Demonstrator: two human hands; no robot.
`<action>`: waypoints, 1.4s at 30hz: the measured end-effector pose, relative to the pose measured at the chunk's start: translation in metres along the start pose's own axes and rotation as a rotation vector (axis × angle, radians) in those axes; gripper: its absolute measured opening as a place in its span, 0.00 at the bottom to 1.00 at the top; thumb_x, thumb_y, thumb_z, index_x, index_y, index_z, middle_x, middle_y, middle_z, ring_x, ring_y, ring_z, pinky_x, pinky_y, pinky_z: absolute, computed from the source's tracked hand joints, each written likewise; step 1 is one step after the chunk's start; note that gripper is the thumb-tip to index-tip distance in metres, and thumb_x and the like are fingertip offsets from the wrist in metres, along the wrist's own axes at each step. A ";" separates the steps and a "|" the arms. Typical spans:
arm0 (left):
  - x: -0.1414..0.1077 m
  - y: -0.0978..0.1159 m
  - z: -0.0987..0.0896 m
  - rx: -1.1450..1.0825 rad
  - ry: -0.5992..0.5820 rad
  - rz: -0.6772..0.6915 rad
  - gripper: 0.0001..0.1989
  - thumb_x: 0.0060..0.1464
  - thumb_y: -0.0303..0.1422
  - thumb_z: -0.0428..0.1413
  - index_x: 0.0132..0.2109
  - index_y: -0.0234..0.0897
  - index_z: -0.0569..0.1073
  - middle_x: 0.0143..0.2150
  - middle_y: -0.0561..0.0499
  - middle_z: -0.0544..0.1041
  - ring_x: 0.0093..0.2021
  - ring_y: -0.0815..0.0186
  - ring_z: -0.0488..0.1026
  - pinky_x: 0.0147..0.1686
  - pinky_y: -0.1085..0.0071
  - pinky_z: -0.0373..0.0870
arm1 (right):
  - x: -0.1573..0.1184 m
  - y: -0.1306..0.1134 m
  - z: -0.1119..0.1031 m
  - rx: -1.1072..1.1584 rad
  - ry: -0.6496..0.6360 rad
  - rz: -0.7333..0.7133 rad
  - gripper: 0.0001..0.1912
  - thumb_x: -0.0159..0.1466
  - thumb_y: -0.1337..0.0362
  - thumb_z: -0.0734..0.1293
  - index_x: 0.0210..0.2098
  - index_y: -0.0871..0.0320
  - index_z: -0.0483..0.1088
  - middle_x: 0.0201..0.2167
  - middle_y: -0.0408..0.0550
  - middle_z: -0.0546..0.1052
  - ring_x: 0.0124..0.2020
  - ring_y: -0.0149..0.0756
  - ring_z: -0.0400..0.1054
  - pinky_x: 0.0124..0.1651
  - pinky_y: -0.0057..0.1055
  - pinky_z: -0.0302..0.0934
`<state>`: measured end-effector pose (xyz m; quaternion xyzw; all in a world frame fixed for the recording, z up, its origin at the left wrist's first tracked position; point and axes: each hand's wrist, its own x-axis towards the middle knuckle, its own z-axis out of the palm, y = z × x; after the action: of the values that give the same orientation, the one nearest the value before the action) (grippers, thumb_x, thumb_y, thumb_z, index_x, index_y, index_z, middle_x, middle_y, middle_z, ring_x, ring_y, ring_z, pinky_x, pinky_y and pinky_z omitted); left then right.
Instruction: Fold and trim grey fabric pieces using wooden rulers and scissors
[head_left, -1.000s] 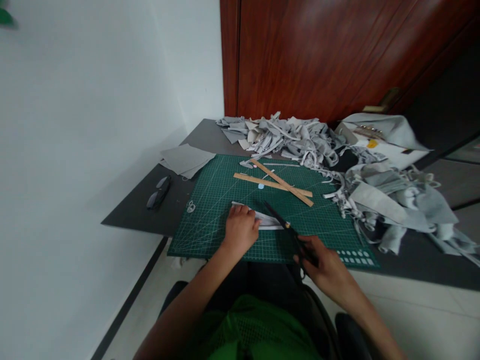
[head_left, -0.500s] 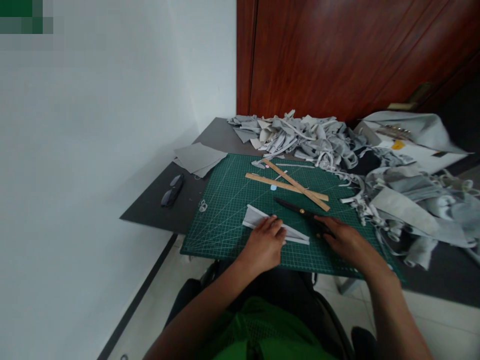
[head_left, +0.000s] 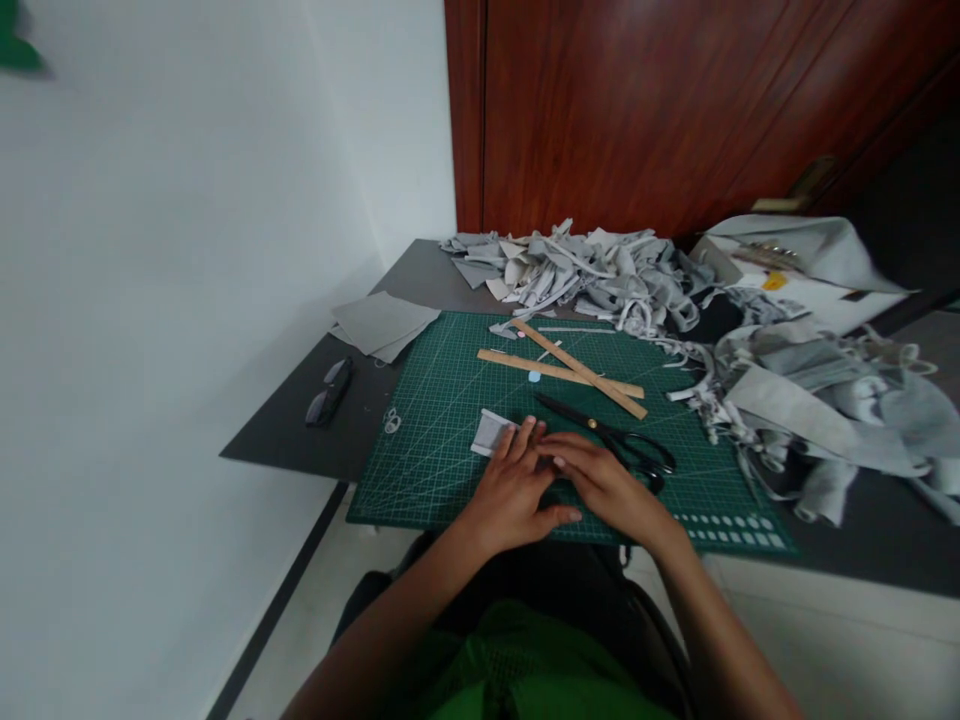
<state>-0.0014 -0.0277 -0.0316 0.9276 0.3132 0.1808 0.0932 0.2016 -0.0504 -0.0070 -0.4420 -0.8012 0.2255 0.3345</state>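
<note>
My left hand point(head_left: 511, 492) lies flat with fingers spread over a small grey piece of fabric point(head_left: 491, 431) with white folded edges. Only the fabric's far left end shows; the rest is under my hands. My right hand point(head_left: 607, 487) reaches in from the right, its fingers stretched out and touching or overlapping the left fingertips above the fabric. Whether its thumb grips anything is hidden. Black scissors point(head_left: 592, 425) rest on the green cutting mat point(head_left: 435, 450), just beyond my right hand.
Two crossed wooden rulers point(head_left: 559, 371) and a pale blue chalk piece point(head_left: 534, 377) lie farther back on the mat. Grey scraps point(head_left: 592, 265) are heaped behind and at right, near a white box point(head_left: 810, 285). Glasses point(head_left: 328, 392) and flat grey sheets point(head_left: 386, 325) sit at left.
My right hand has let go of the scissors, which stay on the mat, and has moved left to meet my left hand at the fabric. The view has shifted slightly.
</note>
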 end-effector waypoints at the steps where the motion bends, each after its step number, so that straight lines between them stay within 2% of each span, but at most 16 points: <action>1: -0.001 0.000 0.000 0.011 0.017 -0.019 0.39 0.63 0.61 0.51 0.68 0.38 0.69 0.78 0.34 0.52 0.79 0.42 0.40 0.74 0.41 0.45 | 0.005 0.003 0.005 0.030 0.014 0.002 0.19 0.76 0.67 0.58 0.59 0.52 0.75 0.60 0.53 0.77 0.63 0.42 0.71 0.67 0.45 0.66; 4: -0.004 0.002 -0.002 0.045 0.050 -0.054 0.41 0.61 0.62 0.54 0.69 0.36 0.67 0.78 0.33 0.50 0.79 0.38 0.40 0.73 0.38 0.48 | 0.013 0.017 0.012 0.051 0.086 0.045 0.16 0.76 0.64 0.59 0.54 0.57 0.77 0.56 0.57 0.79 0.59 0.44 0.75 0.64 0.45 0.68; 7: -0.009 0.004 -0.004 0.048 0.013 -0.002 0.43 0.60 0.60 0.56 0.69 0.32 0.66 0.75 0.31 0.59 0.77 0.39 0.50 0.72 0.42 0.55 | 0.013 0.027 0.011 0.027 0.092 0.051 0.16 0.76 0.65 0.60 0.50 0.59 0.79 0.54 0.58 0.80 0.57 0.44 0.76 0.63 0.44 0.68; 11: -0.015 0.004 -0.006 0.026 0.008 0.052 0.29 0.65 0.51 0.58 0.61 0.33 0.73 0.64 0.38 0.74 0.69 0.47 0.66 0.71 0.49 0.60 | 0.009 0.034 0.004 -0.041 0.071 0.017 0.19 0.72 0.73 0.58 0.52 0.58 0.79 0.57 0.57 0.79 0.60 0.44 0.74 0.65 0.45 0.67; 13: -0.016 0.004 -0.007 0.023 0.038 0.040 0.21 0.66 0.46 0.58 0.55 0.34 0.75 0.58 0.40 0.77 0.66 0.49 0.70 0.69 0.51 0.64 | 0.006 0.037 -0.001 -0.095 0.069 0.022 0.22 0.69 0.77 0.57 0.52 0.59 0.79 0.59 0.58 0.78 0.63 0.44 0.72 0.67 0.47 0.64; 15: -0.016 0.005 -0.008 0.018 0.049 0.039 0.16 0.66 0.43 0.59 0.51 0.35 0.76 0.54 0.42 0.78 0.62 0.51 0.72 0.66 0.52 0.67 | 0.003 0.038 -0.005 -0.137 0.057 0.060 0.18 0.68 0.76 0.61 0.50 0.59 0.79 0.60 0.60 0.77 0.64 0.47 0.70 0.69 0.49 0.62; 17: -0.015 0.006 -0.009 0.018 0.041 0.030 0.17 0.66 0.42 0.60 0.54 0.35 0.75 0.54 0.41 0.78 0.60 0.51 0.73 0.63 0.52 0.69 | 0.000 0.036 -0.008 -0.156 0.026 0.114 0.14 0.65 0.71 0.69 0.50 0.60 0.79 0.62 0.62 0.75 0.66 0.50 0.69 0.70 0.51 0.61; 20: -0.014 0.008 -0.010 0.036 0.058 -0.039 0.29 0.65 0.40 0.61 0.67 0.35 0.66 0.61 0.38 0.73 0.60 0.50 0.72 0.60 0.51 0.71 | -0.004 0.028 -0.009 -0.190 -0.023 0.189 0.21 0.61 0.66 0.75 0.54 0.59 0.78 0.67 0.62 0.71 0.69 0.54 0.65 0.72 0.53 0.58; 22: -0.013 0.007 -0.012 0.052 0.087 -0.098 0.31 0.66 0.38 0.60 0.70 0.35 0.62 0.65 0.37 0.70 0.61 0.49 0.71 0.59 0.51 0.71 | -0.005 0.020 -0.009 -0.223 -0.059 0.229 0.25 0.61 0.66 0.76 0.57 0.58 0.76 0.70 0.62 0.67 0.71 0.55 0.62 0.73 0.54 0.55; 25: -0.012 0.005 -0.016 0.037 0.055 -0.124 0.21 0.67 0.36 0.59 0.64 0.39 0.71 0.63 0.42 0.73 0.61 0.50 0.70 0.57 0.51 0.70 | -0.006 0.011 -0.009 -0.246 -0.112 0.277 0.30 0.59 0.66 0.77 0.60 0.57 0.74 0.72 0.63 0.63 0.73 0.57 0.58 0.73 0.53 0.55; 28: -0.012 0.003 -0.020 0.017 0.035 -0.122 0.15 0.67 0.36 0.59 0.58 0.40 0.76 0.59 0.45 0.76 0.59 0.52 0.70 0.55 0.52 0.69 | -0.008 0.008 -0.011 -0.242 -0.160 0.272 0.28 0.62 0.67 0.76 0.61 0.53 0.74 0.74 0.59 0.60 0.75 0.55 0.53 0.74 0.53 0.52; 32: -0.014 -0.004 -0.022 0.023 0.054 -0.079 0.11 0.67 0.35 0.59 0.54 0.40 0.78 0.57 0.46 0.78 0.59 0.54 0.72 0.56 0.53 0.69 | -0.014 0.007 -0.013 -0.240 -0.292 0.192 0.30 0.67 0.71 0.71 0.66 0.45 0.70 0.79 0.51 0.52 0.79 0.48 0.37 0.77 0.58 0.33; 34: -0.016 -0.008 -0.023 0.042 0.069 -0.055 0.11 0.66 0.35 0.59 0.53 0.40 0.79 0.56 0.46 0.79 0.59 0.54 0.73 0.56 0.53 0.69 | -0.016 0.006 -0.013 -0.244 -0.348 0.192 0.32 0.68 0.73 0.69 0.68 0.42 0.67 0.80 0.50 0.48 0.79 0.47 0.33 0.76 0.61 0.28; 38: -0.018 -0.012 -0.023 0.082 0.085 -0.063 0.10 0.67 0.35 0.58 0.51 0.39 0.80 0.55 0.44 0.79 0.57 0.53 0.74 0.56 0.53 0.72 | -0.019 0.004 -0.009 -0.245 -0.380 0.198 0.33 0.69 0.74 0.67 0.68 0.39 0.67 0.80 0.50 0.46 0.79 0.50 0.34 0.75 0.66 0.30; 42: -0.018 -0.012 -0.020 0.084 0.120 -0.086 0.09 0.68 0.35 0.56 0.48 0.38 0.80 0.52 0.45 0.80 0.55 0.54 0.76 0.56 0.55 0.74 | -0.022 0.008 -0.004 -0.243 -0.333 0.172 0.35 0.68 0.75 0.68 0.68 0.37 0.67 0.80 0.48 0.46 0.79 0.54 0.37 0.74 0.70 0.33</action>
<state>-0.0287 -0.0283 -0.0215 0.9039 0.3652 0.2183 0.0428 0.2174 -0.0652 -0.0173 -0.5023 -0.8260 0.2251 0.1214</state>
